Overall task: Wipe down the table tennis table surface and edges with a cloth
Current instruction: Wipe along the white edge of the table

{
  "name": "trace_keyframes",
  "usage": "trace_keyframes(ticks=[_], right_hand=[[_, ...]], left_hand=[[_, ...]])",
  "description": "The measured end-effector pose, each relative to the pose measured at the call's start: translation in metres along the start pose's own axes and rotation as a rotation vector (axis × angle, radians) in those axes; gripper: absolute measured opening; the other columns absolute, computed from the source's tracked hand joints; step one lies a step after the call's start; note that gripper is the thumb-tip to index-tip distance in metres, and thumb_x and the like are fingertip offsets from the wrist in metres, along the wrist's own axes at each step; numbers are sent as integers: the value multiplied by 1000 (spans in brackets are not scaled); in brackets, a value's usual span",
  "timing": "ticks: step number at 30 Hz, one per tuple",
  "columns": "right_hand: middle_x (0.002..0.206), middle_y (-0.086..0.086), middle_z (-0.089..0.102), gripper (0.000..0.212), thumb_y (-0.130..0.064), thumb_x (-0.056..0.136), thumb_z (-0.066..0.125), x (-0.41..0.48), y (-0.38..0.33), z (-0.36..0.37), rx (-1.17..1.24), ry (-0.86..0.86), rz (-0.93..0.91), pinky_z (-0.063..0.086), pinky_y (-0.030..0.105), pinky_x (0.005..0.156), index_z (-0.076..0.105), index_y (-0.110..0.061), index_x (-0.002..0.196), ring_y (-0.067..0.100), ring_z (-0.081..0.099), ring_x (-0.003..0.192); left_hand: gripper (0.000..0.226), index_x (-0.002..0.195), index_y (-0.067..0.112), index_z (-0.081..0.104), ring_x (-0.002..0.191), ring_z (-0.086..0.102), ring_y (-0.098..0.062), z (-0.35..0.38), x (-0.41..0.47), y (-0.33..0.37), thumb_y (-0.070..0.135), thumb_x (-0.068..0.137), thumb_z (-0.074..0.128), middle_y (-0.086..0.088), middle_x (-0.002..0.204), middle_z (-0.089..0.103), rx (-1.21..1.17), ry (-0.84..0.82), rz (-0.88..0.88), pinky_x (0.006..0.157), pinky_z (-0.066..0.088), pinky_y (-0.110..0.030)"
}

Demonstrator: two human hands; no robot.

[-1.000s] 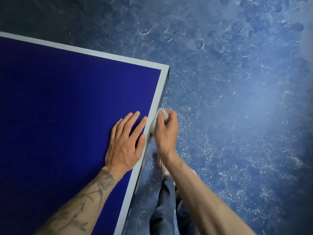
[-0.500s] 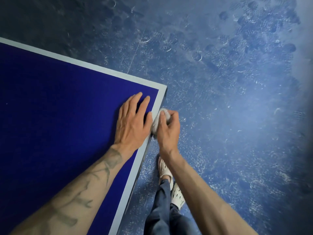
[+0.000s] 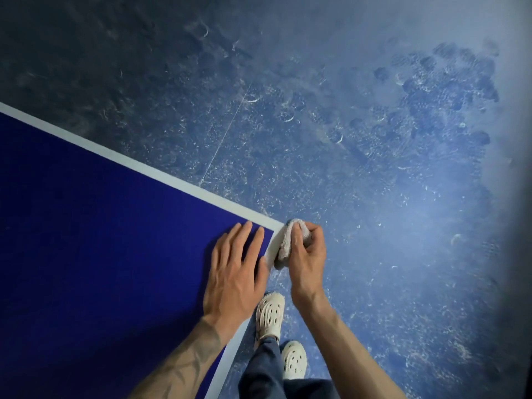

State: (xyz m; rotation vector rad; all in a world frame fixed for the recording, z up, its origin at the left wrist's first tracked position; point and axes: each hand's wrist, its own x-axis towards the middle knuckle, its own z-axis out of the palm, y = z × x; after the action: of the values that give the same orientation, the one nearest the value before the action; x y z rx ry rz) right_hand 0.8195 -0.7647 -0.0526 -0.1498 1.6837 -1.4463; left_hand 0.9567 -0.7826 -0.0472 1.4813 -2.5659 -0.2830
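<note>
I take the corner (image 3: 278, 225) of the tabletop (image 3: 100, 240) as the reference for every position. The tabletop is dark blue. A white border line (image 3: 144, 167) runs along both edges that meet at the corner.

Left hand (image 3: 234, 273): it lies flat on the blue surface just inside the corner, palm down. The fingers are straight and slightly spread, with the tips pointing toward the corner. It holds nothing. The tattooed forearm (image 3: 190, 361) runs back from the corner across the tabletop toward me.

Right hand (image 3: 308, 262): it is just outside the corner, off the side edge of the tabletop and over the floor (image 3: 388, 182). Fingers and thumb are curled around the cloth (image 3: 286, 240), gripping it as a bundle.

The cloth is light grey, fluffy and bunched up. Its upper end sits against the corner itself. The rest presses on the border line and the side edge directly on my side of the corner. Its lower end shows under the right thumb, close to the left hand; I cannot tell whether the two touch.

The floor is blue, scuffed with pale marks and shoe prints, and spreads out beyond the corner. Two cream perforated shoes (image 3: 270, 315) stand on it beside the side edge, nearer to me than the corner. Dark blue trousers (image 3: 263, 375) show above them.
</note>
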Motion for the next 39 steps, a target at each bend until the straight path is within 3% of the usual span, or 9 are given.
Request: trace_keyframes(ticks=[5, 13, 15, 19, 21, 24, 28, 32, 39], right_hand=[[63, -6, 64, 16, -20, 110, 60, 58, -40, -15, -389, -433, -11, 44, 27, 47, 60, -6, 104, 14, 52, 50], [75, 2, 56, 7, -5, 107, 62, 118, -64, 63, -670, -1007, 49, 44, 17, 63, 60, 1, 103, -1, 50, 61], [71, 1, 52, 9, -5, 108, 59, 118, -66, 79, -644, -1049, 63, 42, 15, 56, 59, 3, 104, 0, 49, 57], [81, 18, 56, 18, -8, 108, 59, 119, -75, 54, -653, -1055, 72, 49, 30, 69, 59, 10, 106, 13, 52, 73], [89, 24, 63, 14, -8, 108, 59, 121, -79, 36, -725, -1066, 101, 53, 37, 77, 61, 6, 106, 19, 57, 78], [83, 15, 65, 7, -4, 107, 60, 123, -78, 42, -755, -1065, 124, 52, 25, 70, 62, 2, 105, 14, 58, 71], [94, 5, 65, 6, -13, 106, 64, 128, -65, 121, -769, -1137, 23, 53, 40, 82, 65, -7, 108, 16, 60, 84], [93, 6, 67, 7, -18, 108, 63, 133, -57, 190, -757, -1181, 21, 57, 42, 73, 65, -12, 110, 18, 63, 80], [103, 10, 72, 7, -16, 108, 62, 135, -69, 175, -878, -1192, 115, 60, 40, 87, 66, -22, 108, 31, 70, 98]], left_hand=[[44, 144, 13, 58, 142, 47, -30, -1, 12, -7, 26, 102, 51, -7, 158, 46, -103, 37, -63, 120, 31, -43], [42, 142, 10, 53, 141, 45, -30, -19, 92, -59, 25, 104, 51, -10, 154, 46, -4, 229, -627, 113, 38, -48], [42, 146, 9, 50, 143, 42, -31, -20, 108, -70, 23, 106, 53, -12, 156, 43, 18, 251, -808, 116, 34, -48], [50, 156, 9, 42, 150, 35, -30, -18, 120, -72, 28, 109, 47, -13, 163, 37, 30, 226, -1000, 123, 30, -50], [52, 157, 10, 40, 152, 32, -29, -17, 121, -71, 33, 110, 39, -12, 164, 35, 41, 210, -1004, 124, 29, -51], [54, 155, 9, 41, 152, 33, -30, -13, 119, -74, 35, 108, 37, -12, 163, 37, 54, 217, -993, 123, 30, -53], [51, 153, 11, 41, 151, 34, -29, -10, 115, -79, 34, 108, 38, -10, 162, 38, 57, 243, -989, 124, 29, -49], [51, 155, 12, 41, 152, 34, -27, -8, 114, -82, 34, 109, 38, -9, 163, 37, 60, 250, -986, 126, 26, -45], [53, 155, 12, 42, 155, 29, -27, -14, 114, -79, 33, 107, 39, -9, 166, 33, 44, 220, -999, 129, 22, -48]])
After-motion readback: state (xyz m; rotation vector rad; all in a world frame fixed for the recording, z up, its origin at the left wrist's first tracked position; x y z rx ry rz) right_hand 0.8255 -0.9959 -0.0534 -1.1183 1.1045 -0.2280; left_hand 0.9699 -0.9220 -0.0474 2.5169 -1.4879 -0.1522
